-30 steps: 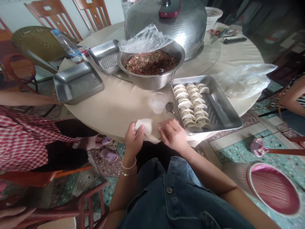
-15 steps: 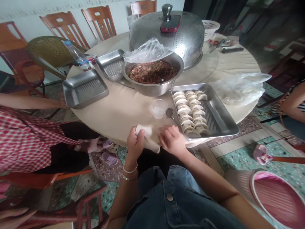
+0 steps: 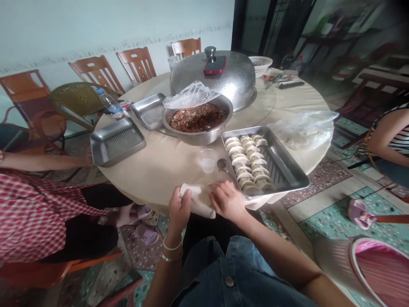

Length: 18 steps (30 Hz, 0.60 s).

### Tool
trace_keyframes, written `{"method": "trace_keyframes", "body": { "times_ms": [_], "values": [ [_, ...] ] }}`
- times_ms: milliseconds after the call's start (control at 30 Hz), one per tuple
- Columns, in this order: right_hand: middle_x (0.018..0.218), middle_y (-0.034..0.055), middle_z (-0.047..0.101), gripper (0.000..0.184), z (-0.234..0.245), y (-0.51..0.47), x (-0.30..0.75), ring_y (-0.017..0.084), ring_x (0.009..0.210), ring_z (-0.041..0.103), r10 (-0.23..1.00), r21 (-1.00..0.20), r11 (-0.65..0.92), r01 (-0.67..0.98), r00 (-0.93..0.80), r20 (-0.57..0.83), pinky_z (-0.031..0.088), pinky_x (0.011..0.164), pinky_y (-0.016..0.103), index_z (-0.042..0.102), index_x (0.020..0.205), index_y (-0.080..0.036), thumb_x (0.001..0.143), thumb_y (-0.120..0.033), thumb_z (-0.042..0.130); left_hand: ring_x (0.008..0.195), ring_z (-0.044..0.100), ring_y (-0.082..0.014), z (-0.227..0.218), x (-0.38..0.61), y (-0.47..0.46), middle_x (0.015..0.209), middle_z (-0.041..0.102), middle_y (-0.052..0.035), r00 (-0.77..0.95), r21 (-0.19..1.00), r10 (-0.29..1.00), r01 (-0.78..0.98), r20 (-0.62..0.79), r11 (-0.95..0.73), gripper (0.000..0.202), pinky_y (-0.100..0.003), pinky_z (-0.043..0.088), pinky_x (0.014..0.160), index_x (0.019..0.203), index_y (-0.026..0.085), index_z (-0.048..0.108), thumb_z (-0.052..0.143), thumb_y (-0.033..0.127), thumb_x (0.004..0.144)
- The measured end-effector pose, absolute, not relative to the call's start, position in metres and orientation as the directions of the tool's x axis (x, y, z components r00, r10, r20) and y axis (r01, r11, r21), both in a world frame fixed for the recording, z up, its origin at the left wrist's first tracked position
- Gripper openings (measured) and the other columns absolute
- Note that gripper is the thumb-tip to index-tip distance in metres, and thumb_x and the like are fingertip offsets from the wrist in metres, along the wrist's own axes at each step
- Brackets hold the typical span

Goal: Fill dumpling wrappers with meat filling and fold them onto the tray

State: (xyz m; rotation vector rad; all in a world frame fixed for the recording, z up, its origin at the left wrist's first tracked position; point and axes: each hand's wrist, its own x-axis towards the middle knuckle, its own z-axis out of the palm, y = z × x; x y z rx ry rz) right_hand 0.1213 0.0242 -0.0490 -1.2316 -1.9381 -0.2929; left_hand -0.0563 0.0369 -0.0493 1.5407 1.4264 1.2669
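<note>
My left hand [image 3: 180, 209] is closed at the table's near edge, its thumb pressed on a pale dumpling wrapper [image 3: 186, 187]. My right hand [image 3: 227, 199] is beside it with fingers bent and pinched together; what lies between the fingertips is hidden. Under both hands hangs a fold of the beige tablecloth [image 3: 203, 209]. Ahead stand a small clear cup [image 3: 207, 161] and a spoon [image 3: 223, 164]. To the right, a metal tray [image 3: 284, 168] holds two rows of folded dumplings [image 3: 241, 160]. Beyond the cup is a metal bowl [image 3: 204, 137] of minced filling [image 3: 194, 118], partly covered by a plastic bag [image 3: 190, 96].
Two metal trays [image 3: 118, 145] are at the left, one touched by another person's hand. A large perforated metal cover [image 3: 233, 87] with a phone [image 3: 215, 65] on it stands behind the bowl. A plastic bag [image 3: 306, 130] lies at the right; a pink-lined bin [image 3: 380, 264] stands on the floor.
The view has tilted up, so the table and its things sit lower and more wall shows. Both my hands stay at the table's edge, with the right fingers slightly closer to the left hand.
</note>
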Motion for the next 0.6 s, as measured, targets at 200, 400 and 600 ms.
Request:
{"method": "trace_keyframes", "body": {
  "times_ms": [200,400,600],
  "values": [
    [0.086,0.0053,0.067,0.016,-0.05,0.024,0.122,0.017,0.082,0.056,0.65,-0.208,0.504,0.838,-0.21,0.73,0.041,0.07,0.031,0.063,0.101,-0.015,0.091,-0.025,0.054,0.072,0.056,-0.0143,-0.049,-0.056,0.035,0.077,0.062,0.001,-0.089,0.947,0.98,0.287,0.177,-0.145,0.019,-0.024,0.043,0.068,0.089,0.019,0.059,0.054,0.038,0.089],
    [0.089,0.0066,0.067,0.018,-0.05,0.023,0.122,0.017,0.081,0.054,0.648,-0.207,0.495,0.844,-0.199,0.735,0.042,0.072,0.032,0.063,0.103,-0.015,0.091,-0.025,0.054,0.068,0.055,-0.013,-0.047,-0.051,0.036,0.074,0.062,0.0012,-0.144,0.974,0.976,0.18,0.162,-0.135,0.023,-0.023,0.044,0.065,0.085,0.019,0.059,0.057,0.042,0.087],
    [0.088,0.0069,0.066,0.019,-0.05,0.023,0.122,0.018,0.087,0.056,0.636,-0.213,0.494,0.843,-0.184,0.749,0.043,0.074,0.031,0.063,0.104,-0.016,0.092,-0.025,0.052,0.074,0.061,-0.0152,-0.049,-0.046,0.044,0.081,0.066,-0.0021,-0.226,0.994,0.969,-0.026,0.099,-0.108,0.035,-0.025,0.049,0.067,0.091,0.018,0.061,0.061,0.052,0.083]
  ]
}}
